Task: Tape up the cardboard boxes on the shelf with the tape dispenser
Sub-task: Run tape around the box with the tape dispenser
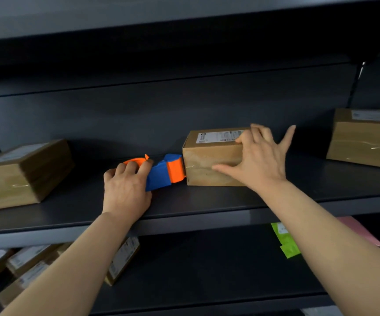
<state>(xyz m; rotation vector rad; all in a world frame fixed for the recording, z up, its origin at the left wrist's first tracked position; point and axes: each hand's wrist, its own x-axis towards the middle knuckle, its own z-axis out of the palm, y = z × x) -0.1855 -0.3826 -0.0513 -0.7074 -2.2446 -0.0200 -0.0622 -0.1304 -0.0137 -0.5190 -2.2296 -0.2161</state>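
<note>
A small cardboard box (209,159) with a white label on top stands in the middle of the dark shelf (184,215). My right hand (258,159) rests on its right front corner, fingers spread straight, thumb pressed along the front face. A blue and orange tape dispenser (165,172) lies on the shelf with its orange head against the box's left side, where clear tape shows. My left hand (126,187) grips the dispenser's handle end, fingers curled over its orange ring.
Another cardboard box (22,173) stands at the shelf's left and a third (364,137) at the far right, both with tape visible. The lower shelf holds several labelled boxes (24,267), green packets (283,240) and a pink sheet (359,231). An upper shelf overhangs.
</note>
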